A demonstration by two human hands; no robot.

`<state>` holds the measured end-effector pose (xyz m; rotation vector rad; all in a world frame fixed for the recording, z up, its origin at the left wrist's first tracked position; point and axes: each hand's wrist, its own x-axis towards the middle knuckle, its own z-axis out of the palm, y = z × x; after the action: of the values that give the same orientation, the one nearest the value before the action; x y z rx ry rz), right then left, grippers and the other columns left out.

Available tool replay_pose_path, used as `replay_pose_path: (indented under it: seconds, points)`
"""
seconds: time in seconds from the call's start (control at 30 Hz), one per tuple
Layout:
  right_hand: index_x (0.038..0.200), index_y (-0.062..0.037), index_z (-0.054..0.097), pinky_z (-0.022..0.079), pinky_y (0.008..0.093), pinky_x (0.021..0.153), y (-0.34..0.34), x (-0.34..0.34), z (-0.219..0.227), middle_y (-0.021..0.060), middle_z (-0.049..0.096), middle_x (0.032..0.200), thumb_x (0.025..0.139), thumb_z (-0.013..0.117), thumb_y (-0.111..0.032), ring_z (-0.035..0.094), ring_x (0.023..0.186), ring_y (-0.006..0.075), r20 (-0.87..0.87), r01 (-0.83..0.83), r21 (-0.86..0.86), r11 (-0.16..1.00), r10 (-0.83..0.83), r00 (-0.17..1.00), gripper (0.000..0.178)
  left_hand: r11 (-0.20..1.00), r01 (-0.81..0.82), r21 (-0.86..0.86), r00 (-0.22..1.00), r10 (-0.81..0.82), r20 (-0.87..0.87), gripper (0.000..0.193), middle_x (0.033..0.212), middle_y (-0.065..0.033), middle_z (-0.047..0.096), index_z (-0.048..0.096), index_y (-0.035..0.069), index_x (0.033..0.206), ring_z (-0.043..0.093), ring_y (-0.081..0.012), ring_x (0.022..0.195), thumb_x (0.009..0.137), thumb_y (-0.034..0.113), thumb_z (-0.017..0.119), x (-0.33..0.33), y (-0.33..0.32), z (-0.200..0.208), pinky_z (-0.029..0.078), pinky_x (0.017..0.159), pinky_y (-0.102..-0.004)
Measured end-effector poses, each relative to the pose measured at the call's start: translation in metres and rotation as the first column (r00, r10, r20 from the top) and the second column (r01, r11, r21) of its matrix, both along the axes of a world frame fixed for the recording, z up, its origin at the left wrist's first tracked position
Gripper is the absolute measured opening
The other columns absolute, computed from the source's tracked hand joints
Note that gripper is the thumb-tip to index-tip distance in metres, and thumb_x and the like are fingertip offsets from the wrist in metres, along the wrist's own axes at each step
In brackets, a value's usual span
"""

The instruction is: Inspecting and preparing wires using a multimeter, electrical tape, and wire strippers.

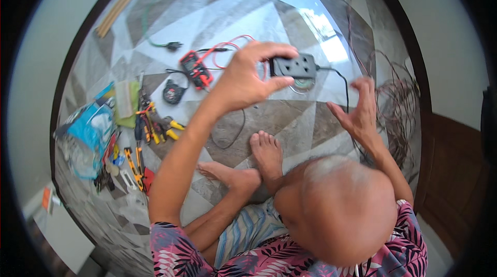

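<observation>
Your left hand (247, 77) pinches the left end of a black socket block (304, 68), fingers along its far edge and thumb along its near edge, the block lying just to the right of your palm. The block is oblong with rounded corners; its outlet face, turned upward, shows dark openings, and a black cord (333, 69) leaves its right end, then bends toward you. A round, pale greenish item (303, 85) shows partly from under the near edge. Your right hand (362, 111), to the right of the grip and nearer you, has its thumb and half-curled fingers spread apart beside the cord; contact cannot be told. Beyond the grip, patterned tile floor (248, 16) extends toward the dark skirting (425, 83), which curves round on the right. Near the grip's left side, a red-and-black multimeter (195, 70) and its red leads (222, 60) border the room for moving; farther left and nearer you lie hand tools (150, 127). Well to the right, tangled wires (396, 103) line the skirting. On the near side, tile separates the grip from your bare foot (267, 155).
</observation>
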<state>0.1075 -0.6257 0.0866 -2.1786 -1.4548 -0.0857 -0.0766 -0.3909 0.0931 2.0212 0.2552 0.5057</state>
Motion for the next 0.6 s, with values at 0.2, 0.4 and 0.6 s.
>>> replay_pose_path:
  seconds: [0.2, 0.4, 0.6]
  points:
    - [0.102, 0.0047, 0.068, 0.046, 0.0259, 0.063, 0.067, 0.018, 0.014, 0.0014, 0.063, 0.076, 0.091, 0.070, -0.013, 0.056, 0.068, 0.0093, -0.855, -0.437, -0.092, 0.895, 0.154, 0.495, 0.021, 0.975, -0.222, -0.002, 0.973, 0.221, -0.061, 0.068, 0.129, -0.0130, 0.061, 0.053, 0.010, 0.136, 0.055, -0.0317, 0.118, 0.074, 0.021, 0.081, -0.065, -0.033, 0.018, 0.042, 0.104, -0.0395]
    - [0.096, 0.0052, 0.071, 0.048, 0.0336, 0.064, 0.067, 0.051, 0.112, 0.0130, 0.066, 0.075, 0.085, 0.068, -0.015, 0.058, 0.065, 0.0162, -0.269, -0.344, -0.364, 0.865, 0.256, 0.929, 0.023, 0.929, -0.232, 0.287, 0.796, 0.351, -0.493, 0.048, 0.105, -0.0163, 0.070, 0.066, 0.005, 0.119, 0.067, -0.0305, 0.097, 0.078, 0.030, 0.075, -0.157, 0.026, 0.005, 0.053, 0.087, -0.0398]
    - [0.095, 0.0024, 0.072, 0.053, 0.0401, 0.071, 0.037, 0.110, 0.097, 0.0218, 0.070, 0.084, 0.082, 0.063, -0.009, 0.068, 0.074, 0.0312, -0.053, -0.169, -0.329, 0.929, 0.161, 0.986, 0.019, 0.822, -0.275, 0.499, 0.687, 0.531, -0.497, 0.037, 0.097, -0.0168, 0.072, 0.067, 0.001, 0.113, 0.070, -0.0258, 0.089, 0.082, 0.020, 0.073, -0.182, 0.069, 0.027, 0.055, 0.082, -0.0363]
